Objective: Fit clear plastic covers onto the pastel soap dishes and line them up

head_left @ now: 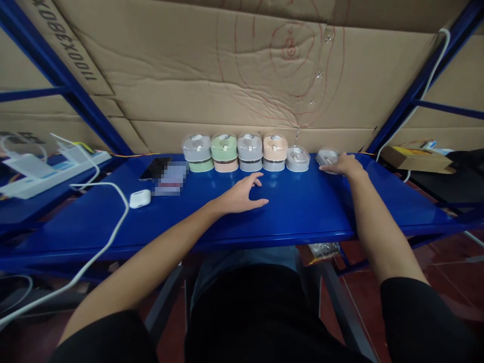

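Note:
At the right back of the blue table, my right hand (346, 164) has its fingers round a small rounded case (327, 157) with a see-through lid, which rests on the tabletop. Part of that case is hidden behind the fingers. My left hand (242, 195) hovers over the middle of the table, thumb and fingers apart and holding nothing. Behind it runs a row of similar cases stacked in pairs: grey over green (196, 149), green over pink (224, 148), grey over grey (250, 148) and peach over grey (275, 147). A single grey case (298, 159) ends the row.
A white earbud case (140, 198), a dark phone (157, 168) and a blurred-out item (170, 179) lie on the left. A white cable (117, 222) crosses the left edge. Cardboard (189, 75) walls the back; blue frame posts (427, 75) stand at both sides.

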A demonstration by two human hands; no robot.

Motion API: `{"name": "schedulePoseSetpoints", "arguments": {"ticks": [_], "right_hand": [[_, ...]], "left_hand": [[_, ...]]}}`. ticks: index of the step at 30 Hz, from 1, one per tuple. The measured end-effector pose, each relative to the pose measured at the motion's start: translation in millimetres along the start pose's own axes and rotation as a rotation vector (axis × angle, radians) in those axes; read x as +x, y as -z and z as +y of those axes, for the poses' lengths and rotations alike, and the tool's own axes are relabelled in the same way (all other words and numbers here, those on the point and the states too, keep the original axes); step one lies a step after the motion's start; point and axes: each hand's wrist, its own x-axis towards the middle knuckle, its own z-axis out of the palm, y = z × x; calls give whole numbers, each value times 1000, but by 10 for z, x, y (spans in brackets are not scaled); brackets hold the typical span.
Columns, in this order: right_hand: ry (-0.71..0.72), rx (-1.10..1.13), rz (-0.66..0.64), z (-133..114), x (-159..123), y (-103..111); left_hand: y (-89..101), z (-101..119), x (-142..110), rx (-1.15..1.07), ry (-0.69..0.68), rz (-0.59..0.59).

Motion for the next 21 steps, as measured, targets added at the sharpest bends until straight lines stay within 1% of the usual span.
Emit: {"name": "schedulePoseSetpoints", "arguments": {"ticks": [1, 2, 4, 7, 11, 13, 17, 21], "right_hand": [[-17, -9, -17, -34, 24, -57], [5, -15, -31, -69, 39, -102], [113, -3, -39, -126, 51, -155], [180, -18, -56, -160, 64, -173], [237, -3, -55, -128, 98, -184], [254, 67, -29, -93, 110, -204], [315, 276, 5, -30, 117, -242], [259, 360, 5, -31, 108, -271]], "left_hand": [[1, -4, 1, 3, -4, -2], [1, -7, 1, 6, -7, -2], [4, -9, 0, 9, -7, 0], [16, 7, -6, 8, -2, -5], [35, 33, -19, 11, -5, -21], [38, 35, -21, 19, -13, -25], [37, 25, -14, 43, -14, -34], [39, 20, -8, 66, -19, -40]]}}
